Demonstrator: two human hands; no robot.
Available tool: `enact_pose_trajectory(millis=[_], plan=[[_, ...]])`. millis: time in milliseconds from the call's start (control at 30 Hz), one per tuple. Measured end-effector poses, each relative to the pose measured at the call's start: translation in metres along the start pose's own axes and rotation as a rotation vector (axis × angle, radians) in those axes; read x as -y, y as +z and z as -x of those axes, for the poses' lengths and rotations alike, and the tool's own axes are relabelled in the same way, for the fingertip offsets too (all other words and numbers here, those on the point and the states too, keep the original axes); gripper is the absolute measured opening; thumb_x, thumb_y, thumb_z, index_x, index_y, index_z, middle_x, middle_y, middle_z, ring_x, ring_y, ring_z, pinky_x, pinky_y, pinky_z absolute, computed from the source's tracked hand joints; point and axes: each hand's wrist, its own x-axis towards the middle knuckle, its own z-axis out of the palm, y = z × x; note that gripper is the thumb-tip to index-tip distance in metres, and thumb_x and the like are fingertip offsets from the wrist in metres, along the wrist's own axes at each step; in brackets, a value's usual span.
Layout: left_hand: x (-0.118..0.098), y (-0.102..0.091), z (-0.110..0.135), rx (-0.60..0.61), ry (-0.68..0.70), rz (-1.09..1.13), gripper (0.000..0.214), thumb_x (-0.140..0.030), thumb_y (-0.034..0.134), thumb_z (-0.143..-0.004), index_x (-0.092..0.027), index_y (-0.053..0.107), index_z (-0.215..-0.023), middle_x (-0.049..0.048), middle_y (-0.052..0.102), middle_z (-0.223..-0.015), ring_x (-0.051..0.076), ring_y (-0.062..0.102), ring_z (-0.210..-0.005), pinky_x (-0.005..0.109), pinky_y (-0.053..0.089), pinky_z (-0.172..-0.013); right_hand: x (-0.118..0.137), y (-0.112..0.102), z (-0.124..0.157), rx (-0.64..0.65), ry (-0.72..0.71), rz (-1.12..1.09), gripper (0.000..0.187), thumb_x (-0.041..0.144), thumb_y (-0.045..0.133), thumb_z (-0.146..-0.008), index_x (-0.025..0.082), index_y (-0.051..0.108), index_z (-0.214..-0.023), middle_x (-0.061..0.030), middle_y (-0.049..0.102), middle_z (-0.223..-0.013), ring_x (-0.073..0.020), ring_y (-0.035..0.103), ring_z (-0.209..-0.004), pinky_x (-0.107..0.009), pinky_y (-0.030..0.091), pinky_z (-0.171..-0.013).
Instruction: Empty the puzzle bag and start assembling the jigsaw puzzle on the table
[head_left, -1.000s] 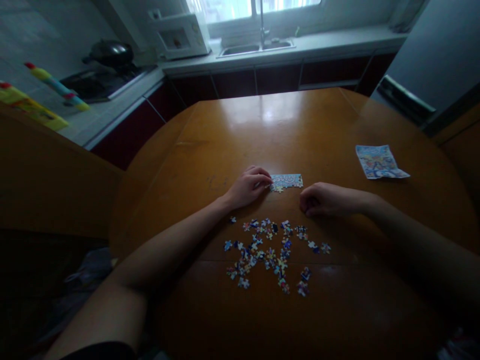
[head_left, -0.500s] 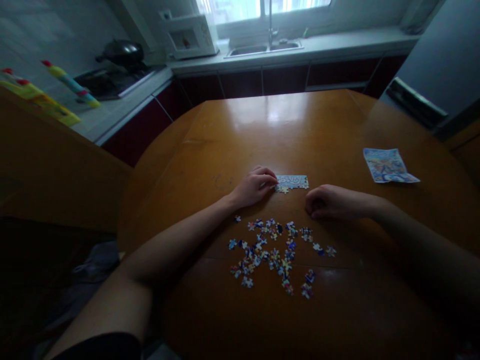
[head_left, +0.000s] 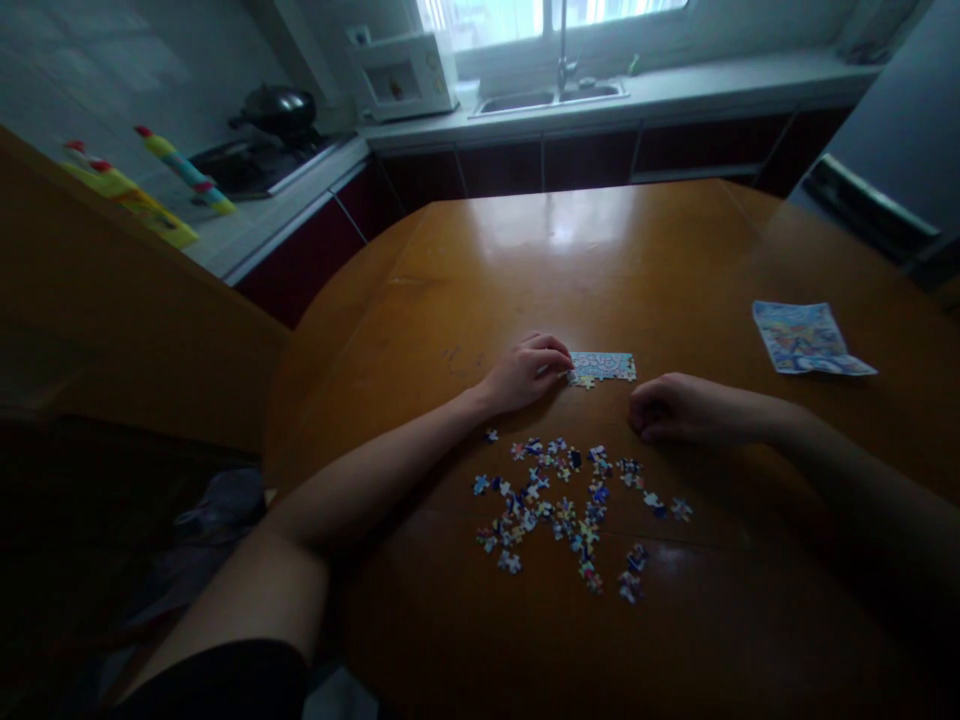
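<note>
A joined strip of jigsaw puzzle (head_left: 604, 366) lies flat on the wooden table (head_left: 510, 260), its lower edge uneven. My left hand (head_left: 528, 372) rests at the strip's left end, fingers bent together against that edge; whether a piece is pinched there is hidden. To the strip's lower right, my right hand (head_left: 663, 408) lies on the table with its fingers curled in, and I cannot see what is inside them. Loose puzzle pieces (head_left: 536, 510) are scattered in a heap nearer to me, below both hands.
A creased picture sheet (head_left: 808, 338) lies on the table at the right. Beyond the table's far edge run a counter with a sink (head_left: 555, 98), a microwave (head_left: 405, 78) and a stove with a black wok (head_left: 279, 108). Yellow bottles (head_left: 184, 170) stand at the left.
The whole scene has shifted to the right in view as the head turned slightly left. Both hands stay in about the same place relative to the puzzle strip.
</note>
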Motion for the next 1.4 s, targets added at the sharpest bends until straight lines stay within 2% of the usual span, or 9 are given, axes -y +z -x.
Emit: enact_pose_trajectory(millis=[700, 900, 1100, 1400], plan=[[0.0049, 0.0033, 0.0003, -0.027, 0.039, 0.019, 0.014, -0.017, 0.062, -0.094, -0.021, 0.075, -0.096, 0.0067, 0.07, -0.102, 0.02, 0.06, -0.1, 0.039, 0.051, -0.093, -0.0013, -0.0006, -0.0002, 0.013, 0.004, 0.012, 0.015, 0.034, 0.069, -0.082, 0.02, 0.068, -0.082, -0.0013, 0.068, -0.078, -0.0176, 0.059, -0.072, -0.031, 0.044, -0.065], [0.0068, 0.0036, -0.0002, -0.014, 0.012, 0.011, 0.013, -0.019, 0.063, -0.095, -0.022, 0.075, -0.096, 0.0064, 0.07, -0.103, 0.02, 0.061, -0.101, 0.039, 0.051, -0.094, 0.0007, -0.0013, 0.0004, 0.026, 0.007, 0.031, 0.014, 0.033, 0.068, -0.083, 0.019, 0.068, -0.083, -0.0016, 0.068, -0.08, -0.0172, 0.059, -0.072, -0.031, 0.045, -0.065], [0.0066, 0.0045, -0.0009, -0.072, -0.034, -0.018, 0.012, -0.019, 0.064, -0.093, -0.021, 0.075, -0.09, 0.0058, 0.072, -0.099, 0.02, 0.061, -0.098, 0.04, 0.05, -0.094, 0.0057, -0.0019, 0.0021, 0.009, 0.012, 0.013, 0.019, 0.037, 0.068, -0.083, 0.019, 0.068, -0.081, -0.0017, 0.067, -0.078, -0.0169, 0.058, -0.07, -0.031, 0.044, -0.064], [0.0078, 0.0056, -0.001, -0.083, -0.077, -0.025, 0.011, -0.018, 0.064, -0.092, -0.021, 0.074, -0.088, 0.005, 0.072, -0.099, 0.019, 0.061, -0.098, 0.039, 0.049, -0.094, 0.0062, -0.0026, 0.0019, 0.023, 0.015, 0.021, 0.017, 0.036, 0.069, -0.083, 0.019, 0.069, -0.082, -0.0019, 0.068, -0.078, -0.0175, 0.059, -0.071, -0.031, 0.044, -0.064]])
